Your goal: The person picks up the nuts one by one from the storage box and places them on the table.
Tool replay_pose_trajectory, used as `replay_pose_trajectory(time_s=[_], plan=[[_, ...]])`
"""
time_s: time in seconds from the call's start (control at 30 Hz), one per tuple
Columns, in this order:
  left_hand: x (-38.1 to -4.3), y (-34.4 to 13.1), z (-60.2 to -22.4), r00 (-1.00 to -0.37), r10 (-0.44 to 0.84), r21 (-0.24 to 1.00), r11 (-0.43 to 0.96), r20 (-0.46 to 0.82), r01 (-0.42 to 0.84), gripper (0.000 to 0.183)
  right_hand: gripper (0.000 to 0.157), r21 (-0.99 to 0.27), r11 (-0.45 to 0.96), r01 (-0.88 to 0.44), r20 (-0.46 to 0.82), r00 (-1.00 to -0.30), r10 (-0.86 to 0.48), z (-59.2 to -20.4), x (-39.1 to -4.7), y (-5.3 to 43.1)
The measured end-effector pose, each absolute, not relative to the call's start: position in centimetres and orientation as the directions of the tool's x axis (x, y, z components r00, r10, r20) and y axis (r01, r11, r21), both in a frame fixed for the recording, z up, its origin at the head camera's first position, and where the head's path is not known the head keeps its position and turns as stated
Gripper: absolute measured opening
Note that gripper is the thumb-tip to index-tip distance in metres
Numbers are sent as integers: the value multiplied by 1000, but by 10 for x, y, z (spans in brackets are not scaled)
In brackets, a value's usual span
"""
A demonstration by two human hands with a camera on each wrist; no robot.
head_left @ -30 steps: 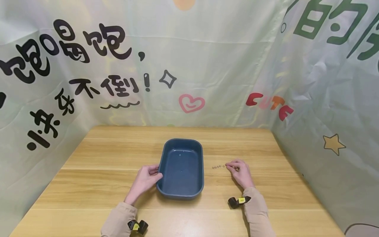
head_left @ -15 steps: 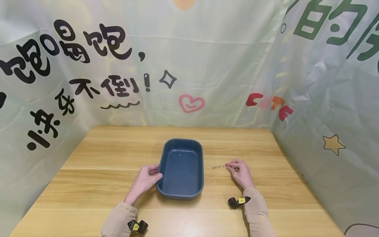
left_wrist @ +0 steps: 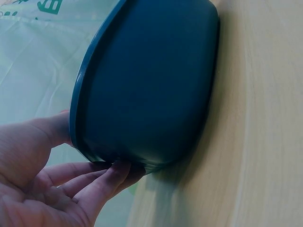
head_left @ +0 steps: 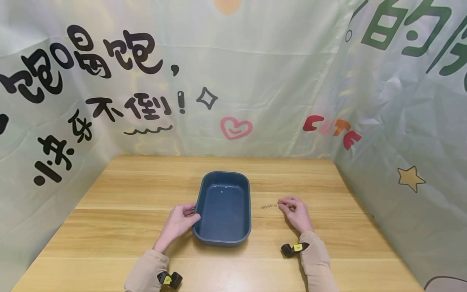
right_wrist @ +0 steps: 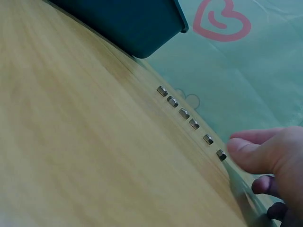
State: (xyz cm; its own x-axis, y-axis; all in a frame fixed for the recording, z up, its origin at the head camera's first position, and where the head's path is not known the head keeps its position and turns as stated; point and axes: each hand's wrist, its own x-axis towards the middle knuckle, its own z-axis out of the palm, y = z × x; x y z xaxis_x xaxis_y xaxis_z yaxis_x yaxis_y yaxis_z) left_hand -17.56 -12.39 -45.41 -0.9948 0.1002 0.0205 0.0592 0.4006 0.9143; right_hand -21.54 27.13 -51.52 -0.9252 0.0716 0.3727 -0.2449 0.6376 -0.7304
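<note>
My left hand [head_left: 178, 220] holds the near-left side of a deep blue plastic basin [head_left: 223, 242], with the thumb over the rim. In the left wrist view its fingers [left_wrist: 97, 191] lie against the outer wall of the basin [left_wrist: 151, 90]. To the right of the basin, small metal hex nuts [right_wrist: 184, 113] lie in a row on the table, several in all. My right hand [head_left: 297, 215] is at the row's right end, thumb and forefinger close together. The end nut [right_wrist: 221, 154] sits right by the thumb tip; whether it is pinched is unclear.
The wooden table [head_left: 109, 231] runs back to a pale printed cloth [head_left: 277, 81], which also hangs along the left and right sides. A small camera [head_left: 292, 249] is strapped to the right wrist, another camera [head_left: 171, 280] to the left.
</note>
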Motion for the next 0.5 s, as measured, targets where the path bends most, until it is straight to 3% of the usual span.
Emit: replay_pose_trajectory(time_s=[0.5], plan=[[-176, -124, -454, -995, 99, 914, 401, 18, 57, 45, 33, -790, 603, -111, 310, -921, 237, -511, -217, 272]])
